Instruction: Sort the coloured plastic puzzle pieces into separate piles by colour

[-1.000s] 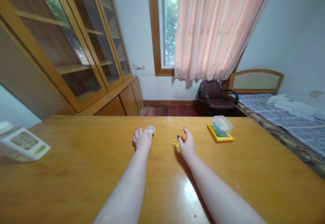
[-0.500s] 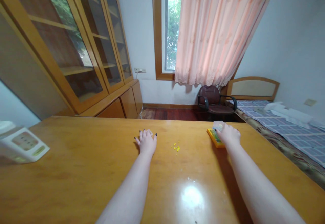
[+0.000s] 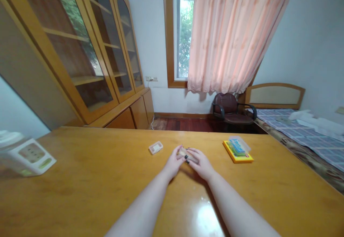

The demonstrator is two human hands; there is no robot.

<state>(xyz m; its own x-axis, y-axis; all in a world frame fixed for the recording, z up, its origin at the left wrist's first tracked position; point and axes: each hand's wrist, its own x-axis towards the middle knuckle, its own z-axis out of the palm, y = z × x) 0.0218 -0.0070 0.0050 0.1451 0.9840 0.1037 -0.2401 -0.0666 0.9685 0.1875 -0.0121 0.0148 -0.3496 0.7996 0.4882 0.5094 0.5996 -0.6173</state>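
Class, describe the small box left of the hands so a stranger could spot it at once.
Find the big glossy wooden table. Toward its far edge, left of the left hand, lies a small, pale, see-through box with a whitish patch. Neither hand touches it, unlike the clear piece between the left and right hand.

- Clear piece (image 3: 183,152): partly covered by fingers (image 3: 194,152); exact form indiscernible.
- Small case (image 3: 156,148): contents too small to identify.
- Yellow box (image 3: 243,159): upper face mostly covered; print too small to read.
- Container (image 3: 44,164): cut off at left edge; markings blurred.
- Chair (image 3: 227,104): base hidden behind tabletop (image 3: 94,179).
- Curtain (image 3: 236,33): cut off at top edge.
- Bed (image 3: 271,118): cut off at right edge.
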